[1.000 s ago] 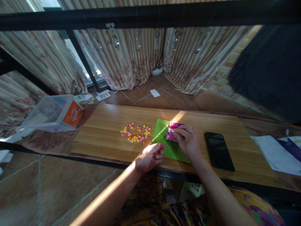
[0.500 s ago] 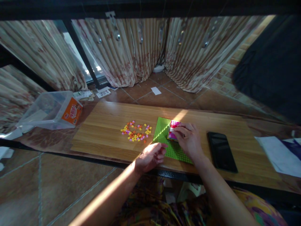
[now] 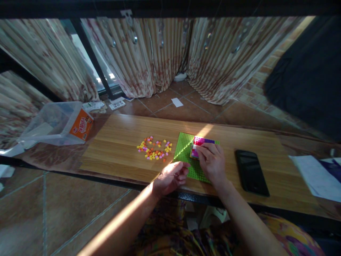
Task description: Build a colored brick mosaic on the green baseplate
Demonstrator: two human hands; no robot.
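Observation:
A green studded building-brick baseplate point(image 3: 183, 144) lies on the wooden board. On it stands a low block of pink, white and purple bricks point(image 3: 198, 140). My right hand point(image 3: 213, 161) reaches over this block from the right, its thumb and fingers closed at the white part; whatever sits between the fingertips is hidden. My left hand point(image 3: 172, 176) hovers by the plate's front left edge with its fingers curled, and I cannot see if anything is inside. Left of the plate, small loose bricks point(image 3: 154, 155) in orange, yellow and pink are scattered.
A black phone point(image 3: 252, 172) lies right of the plate, with white papers point(image 3: 317, 176) farther right. At the left stands a clear plastic box point(image 3: 50, 129) with an orange label. Curtains point(image 3: 149, 64) hang behind the wooden board point(image 3: 112, 149).
My right hand has shifted slightly and its fingers have drawn down toward me, so more of the purple bricks at the block's back shows. My left hand stays in place.

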